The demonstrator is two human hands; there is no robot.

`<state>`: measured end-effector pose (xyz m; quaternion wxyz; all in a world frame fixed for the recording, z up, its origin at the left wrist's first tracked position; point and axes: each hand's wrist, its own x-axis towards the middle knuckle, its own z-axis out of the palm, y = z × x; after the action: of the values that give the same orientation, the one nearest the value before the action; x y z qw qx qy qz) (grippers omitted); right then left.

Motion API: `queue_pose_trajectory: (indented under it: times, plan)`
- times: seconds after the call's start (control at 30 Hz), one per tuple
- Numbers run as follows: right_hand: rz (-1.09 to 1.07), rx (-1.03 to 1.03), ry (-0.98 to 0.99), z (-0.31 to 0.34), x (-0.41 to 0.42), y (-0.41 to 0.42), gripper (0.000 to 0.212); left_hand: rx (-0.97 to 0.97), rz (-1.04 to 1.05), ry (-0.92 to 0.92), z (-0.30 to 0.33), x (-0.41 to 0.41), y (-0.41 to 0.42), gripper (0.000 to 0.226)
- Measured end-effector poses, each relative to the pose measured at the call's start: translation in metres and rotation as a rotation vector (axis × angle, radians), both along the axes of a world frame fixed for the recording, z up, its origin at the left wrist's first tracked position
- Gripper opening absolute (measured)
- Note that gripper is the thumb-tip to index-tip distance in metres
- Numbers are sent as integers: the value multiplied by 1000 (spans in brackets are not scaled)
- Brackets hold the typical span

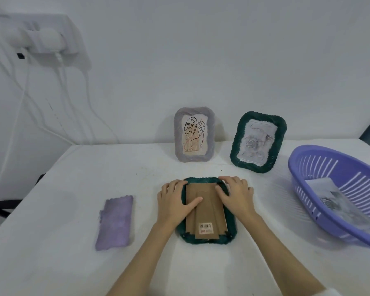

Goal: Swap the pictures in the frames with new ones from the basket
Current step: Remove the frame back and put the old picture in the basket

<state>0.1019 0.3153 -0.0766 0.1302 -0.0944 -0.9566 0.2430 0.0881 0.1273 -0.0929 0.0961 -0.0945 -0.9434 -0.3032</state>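
Observation:
A dark green frame [231,227] lies face down in the middle of the table, its brown cardboard back [207,216] with a barcode sticker facing up. My left hand [175,201] rests on the frame's left edge, thumb pressing on the cardboard. My right hand [235,193] lies over the top right corner, fingers on the cardboard by a small black clip. A purple basket [308,165] at the right holds a picture [333,201]. Two frames stand against the wall: a grey one [177,133] with a leaf drawing and a green one [237,144] with a rose picture.
A purple rectangular piece [115,223] lies flat on the white cloth to the left of the frame. White cables [26,92] hang down the wall at the far left. A black chair part [0,207] shows beyond the table's left edge.

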Motion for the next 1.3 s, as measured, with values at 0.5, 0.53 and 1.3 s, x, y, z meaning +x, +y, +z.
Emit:
queue_pose_trajectory:
  times: [0.5,0.53,1.3]
  plan:
    - [76,286,-131,-9,0,-1,47,-326,-8,11,-5,-5,5,66]
    - [87,259,-154,-7,-3,0,47,-324,-14,0,-4,-7,5,66]
    - [311,-151,-136,3,70,12,66,202,-295,-185,5,54,-26,73]
